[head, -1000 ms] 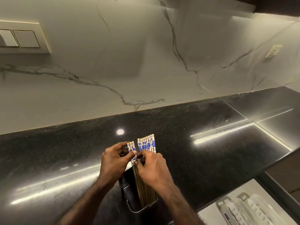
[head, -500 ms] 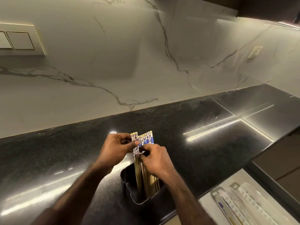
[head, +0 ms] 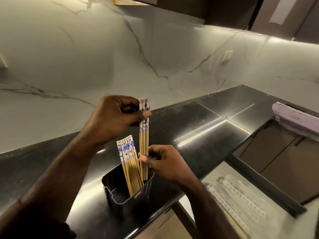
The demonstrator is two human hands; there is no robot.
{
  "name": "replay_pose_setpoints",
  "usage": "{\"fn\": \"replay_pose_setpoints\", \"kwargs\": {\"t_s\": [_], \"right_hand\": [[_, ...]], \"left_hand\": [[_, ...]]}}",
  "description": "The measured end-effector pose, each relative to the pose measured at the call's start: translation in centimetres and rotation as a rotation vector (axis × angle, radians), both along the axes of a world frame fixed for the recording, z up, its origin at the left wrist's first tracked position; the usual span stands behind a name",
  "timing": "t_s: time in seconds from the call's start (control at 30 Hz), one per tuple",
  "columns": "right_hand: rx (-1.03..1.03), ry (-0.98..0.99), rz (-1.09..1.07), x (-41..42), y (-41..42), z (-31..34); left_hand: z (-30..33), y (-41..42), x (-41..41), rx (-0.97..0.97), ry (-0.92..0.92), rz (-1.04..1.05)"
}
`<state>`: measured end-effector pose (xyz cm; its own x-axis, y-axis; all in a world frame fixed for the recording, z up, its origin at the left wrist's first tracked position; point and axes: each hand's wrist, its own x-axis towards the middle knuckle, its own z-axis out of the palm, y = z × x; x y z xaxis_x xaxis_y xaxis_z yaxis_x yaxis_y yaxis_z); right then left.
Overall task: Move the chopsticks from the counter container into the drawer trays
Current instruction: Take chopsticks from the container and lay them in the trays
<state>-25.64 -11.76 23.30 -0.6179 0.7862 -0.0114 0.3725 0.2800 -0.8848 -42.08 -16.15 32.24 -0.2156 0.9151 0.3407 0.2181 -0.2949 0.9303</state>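
Head view: black polished counter [head: 198, 128] under a veined marble backsplash [head: 86, 57], open drawer [head: 269, 192] low right with pale ribbed trays [head: 241, 202] inside. Black container [head: 127, 192] at the counter's near edge, most chopsticks [head: 128, 161] upright within. Left hand [head: 114, 118] pinched shut on a lifted trio [head: 144, 135], long axis vertical, tips just inside the rim. Right hand [head: 164, 161] lightly closed on the trio's lower shafts, nearer the trays. Folded striped cloth [head: 296, 119] far right.

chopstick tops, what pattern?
Blue-and-white print on the tops of the chopsticks, plain tan wood below. Only the head view shows it.
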Motion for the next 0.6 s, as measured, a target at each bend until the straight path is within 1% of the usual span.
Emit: {"fn": "replay_pose_setpoints", "kwargs": {"t_s": [0.2, 0.4, 0.5, 0.6], "right_hand": [[-0.035, 0.041, 0.015, 9.4, -2.8, 0.6], [-0.168, 0.035, -0.081, 22.9, -7.7, 0.3], [-0.25, 0.076, -0.136, 30.8, -10.4, 0.8], [-0.291, 0.109, -0.223, 37.8, -12.6, 1.1]], "left_hand": [[1.9, -1.7, 7.4, 0.006, -0.053, -0.07], [1.2, -3.8, 18.7, 0.0, -0.206, -0.079], [0.4, -4.4, 25.3, -0.043, -0.302, -0.127], [-0.6, -4.4, 31.2, -0.093, -0.41, -0.175]]}}
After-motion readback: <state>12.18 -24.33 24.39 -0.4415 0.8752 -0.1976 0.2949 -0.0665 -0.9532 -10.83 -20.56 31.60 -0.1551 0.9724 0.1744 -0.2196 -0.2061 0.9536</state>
